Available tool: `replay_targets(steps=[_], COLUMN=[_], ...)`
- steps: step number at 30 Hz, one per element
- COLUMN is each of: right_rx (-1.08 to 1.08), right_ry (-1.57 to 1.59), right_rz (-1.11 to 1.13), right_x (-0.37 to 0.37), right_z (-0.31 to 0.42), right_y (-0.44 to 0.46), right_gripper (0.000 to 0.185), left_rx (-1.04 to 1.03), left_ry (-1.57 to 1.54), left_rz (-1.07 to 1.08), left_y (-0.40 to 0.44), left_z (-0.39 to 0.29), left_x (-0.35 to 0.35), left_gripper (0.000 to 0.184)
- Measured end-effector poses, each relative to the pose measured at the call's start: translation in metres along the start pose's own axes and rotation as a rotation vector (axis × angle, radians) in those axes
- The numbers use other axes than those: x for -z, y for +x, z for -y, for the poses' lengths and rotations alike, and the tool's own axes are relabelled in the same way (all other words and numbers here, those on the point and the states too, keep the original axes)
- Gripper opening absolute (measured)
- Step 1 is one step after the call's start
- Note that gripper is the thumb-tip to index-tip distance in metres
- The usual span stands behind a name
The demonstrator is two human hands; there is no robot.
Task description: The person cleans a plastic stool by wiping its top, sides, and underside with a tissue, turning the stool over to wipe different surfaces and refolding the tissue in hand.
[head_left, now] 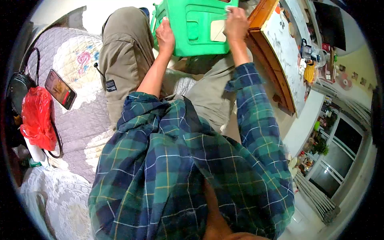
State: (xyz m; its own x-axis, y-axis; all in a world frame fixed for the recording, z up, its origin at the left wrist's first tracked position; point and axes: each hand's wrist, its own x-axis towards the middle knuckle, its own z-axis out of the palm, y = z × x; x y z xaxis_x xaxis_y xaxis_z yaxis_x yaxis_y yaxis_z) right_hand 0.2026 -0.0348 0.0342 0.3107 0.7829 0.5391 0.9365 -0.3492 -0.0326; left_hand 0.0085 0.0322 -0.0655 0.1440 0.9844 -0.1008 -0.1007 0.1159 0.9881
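A plaid shirt (192, 160) in green and navy, crossed by thin white and yellow lines, lies nearest the camera, with its sleeves pushed up from the wrists. Beyond it, khaki trousers (124, 50) cover the bent knees, and a green stool (186, 50) is at the top of the view, between the knees and partly cut off by the upper edge. The left hand (165, 38) grasps the stool's left edge, its fingers bent round the plastic. The right hand (236, 25) is at the stool's right side, blurred, with its fingers curled; something pale shows at the fingertips, but I cannot tell whether they grip it. Just beside that hand, a cream patch (217, 31) shows on the stool's face. To the left lies a quilt (76, 136) with flowers, bearing a phone (60, 89) with its screen lit. A red bag (38, 120) sits near the phone, next to a black bag (20, 90), and a lace cloth (60, 200) spreads below them. To the right of the right hand stands a table (278, 44) with a wooden edge and a marbled top; a clear jar (321, 57) and a yellow item (309, 73) are at its far side.
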Motion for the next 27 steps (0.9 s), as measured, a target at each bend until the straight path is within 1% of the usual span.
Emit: replay_targets(steps=[1,2,3,4,5,6,8,9,10,11,12,14,16,18,20,21,22,23,24,26,27], right_rx=[-0.021,0.061,0.065,0.035,0.002,-0.003,0.127,0.085,0.022,-0.022,-0.347,-0.167,-0.139,-0.073,-0.06,-0.063,-0.038,-0.009,-0.007,-0.062,-0.054], right_ry=[0.098,0.177,0.247,0.396,0.427,0.428,0.368,0.29,0.168,0.237,0.365,0.087,0.168,0.331,0.467,0.467,0.567,0.667,0.665,0.503,0.431], right_rz=[0.007,-0.047,-0.065,-0.084,-0.075,-0.079,-0.058,0.012,0.042,0.01,0.11,0.016,-0.059,-0.097,-0.024,-0.034,0.002,0.04,0.038,0.018,0.089], right_x=[-0.003,-0.02,-0.018,-0.007,-0.002,-0.002,-0.005,-0.007,-0.006,0.007,0.013,-0.007,-0.016,-0.023,-0.012,-0.007,-0.001,0.0,0.002,0.004,-0.01], right_z=[0.03,0.051,0.086,0.118,0.129,0.124,0.095,0.07,0.043,0.024,0.017,0.009,0.044,0.097,0.138,0.146,0.153,0.155,0.152,0.138,0.108], right_y=[0.001,0.0,0.0,0.002,0.003,0.001,0.001,0.001,-0.002,0.002,0.003,0.0,-0.002,-0.003,0.002,0.007,0.012,0.016,0.023,0.031,0.029], right_gripper=[0.011,0.009,0.011,0.011,0.011,0.011,0.012,0.014,0.014,0.011,0.01,0.011,0.01,0.009,0.01,0.01,0.011,0.012,0.012,0.008,0.012], left_rx=[-0.013,-0.018,-0.007,-0.002,0.003,0.017,0.027,0.02,0.016,0.019,0.013,0.009,0.004,-0.012,-0.019,0.004,0.031,0.036,0.034,0.065,0.056], left_ry=[0.063,0.072,0.109,0.127,0.145,0.14,0.128,0.103,0.079,0.073,0.089,0.107,0.055,0.093,0.133,0.137,0.141,0.065,0.062,0.063,0.133], left_rz=[-0.006,-0.008,-0.017,-0.024,-0.03,-0.012,0.001,0.0,-0.003,-0.013,-0.007,0.019,-0.007,-0.006,0.002,0.002,0.0,0.009,0.01,0.013,0.011], left_y=[-0.002,-0.003,-0.003,-0.003,-0.003,-0.003,0.001,0.003,0.003,0.004,0.003,-0.002,-0.001,0.003,0.001,0.001,0.001,0.002,0.005,0.002,0.0], left_z=[-0.01,-0.015,-0.019,-0.019,-0.018,-0.017,-0.017,-0.017,-0.017,-0.017,-0.016,-0.016,-0.015,-0.01,-0.01,-0.014,-0.018,-0.015,-0.012,-0.011,-0.017], left_x=[0.001,0.003,0.004,0.005,0.005,0.008,0.009,0.008,0.007,0.006,0.005,0.003,0.002,0.004,0.006,0.007,0.007,0.005,0.005,0.007,0.01], left_gripper=[0.052,0.052,0.052,0.052,0.052,0.052,0.053,0.053,0.054,0.054,0.055,0.055,0.055,0.055,0.054,0.054,0.054,0.053,0.053,0.052,0.052])
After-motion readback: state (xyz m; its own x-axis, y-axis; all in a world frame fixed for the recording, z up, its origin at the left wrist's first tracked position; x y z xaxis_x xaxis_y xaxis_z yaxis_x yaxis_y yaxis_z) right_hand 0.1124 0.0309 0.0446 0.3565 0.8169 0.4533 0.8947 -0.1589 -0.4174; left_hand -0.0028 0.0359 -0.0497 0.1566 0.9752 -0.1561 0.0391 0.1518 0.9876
